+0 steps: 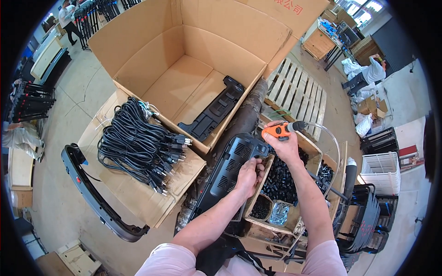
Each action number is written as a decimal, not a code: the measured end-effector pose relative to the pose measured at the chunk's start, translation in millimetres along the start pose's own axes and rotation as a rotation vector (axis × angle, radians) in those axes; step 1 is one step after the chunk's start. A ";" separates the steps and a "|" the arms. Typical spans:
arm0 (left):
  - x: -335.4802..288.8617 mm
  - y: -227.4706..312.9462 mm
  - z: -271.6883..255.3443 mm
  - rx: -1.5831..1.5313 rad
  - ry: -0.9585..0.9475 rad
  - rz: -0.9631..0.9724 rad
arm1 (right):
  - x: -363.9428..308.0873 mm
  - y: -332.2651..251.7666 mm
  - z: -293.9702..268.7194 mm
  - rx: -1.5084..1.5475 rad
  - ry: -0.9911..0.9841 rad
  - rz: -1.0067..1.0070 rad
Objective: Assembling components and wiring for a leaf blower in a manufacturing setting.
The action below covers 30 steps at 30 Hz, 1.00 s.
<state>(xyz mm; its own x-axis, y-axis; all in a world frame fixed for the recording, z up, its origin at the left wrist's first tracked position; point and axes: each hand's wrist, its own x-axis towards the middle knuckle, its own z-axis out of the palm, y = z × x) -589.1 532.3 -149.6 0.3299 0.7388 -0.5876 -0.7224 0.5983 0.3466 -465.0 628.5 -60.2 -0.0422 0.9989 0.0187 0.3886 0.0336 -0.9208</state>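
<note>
Left hand (248, 177) pinches the near edge of the one long black vented plastic housing (230, 172), which leans across the wooden tray of small black parts (281, 181); right hand (285, 145) has its grip closed around the single orange-handled pneumatic driver (278, 130), tip just above the housing's top end. Risk, as I judge it: the housing rests only on the tray rim, so driver pressure could tip or skid it, and the clear air hose (329, 138) could snag. Count: one large open cardboard box (184, 50) holding one black panel (214, 110), one bundle of black power cords (136, 142), one curved black frame (92, 193) on the floor.
</note>
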 end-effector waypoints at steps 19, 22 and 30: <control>-0.2 36.0 -15.0 -0.347 -0.046 -0.122 | -61.4 -54.5 -12.6 0.238 0.022 -0.029; 3.7 40.4 -16.6 -0.474 -0.092 -0.113 | -70.4 -59.5 -11.8 0.257 0.007 -0.010; 5.6 39.1 -10.8 -0.516 -0.143 -0.104 | -75.6 -55.4 -8.3 0.241 0.015 -0.040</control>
<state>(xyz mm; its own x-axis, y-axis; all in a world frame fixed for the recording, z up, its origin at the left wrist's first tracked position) -622.1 556.4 -147.3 0.4685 0.7402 -0.4822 -0.8743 0.4668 -0.1329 -475.7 551.4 -7.4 -0.0386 0.9974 0.0610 0.1559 0.0663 -0.9856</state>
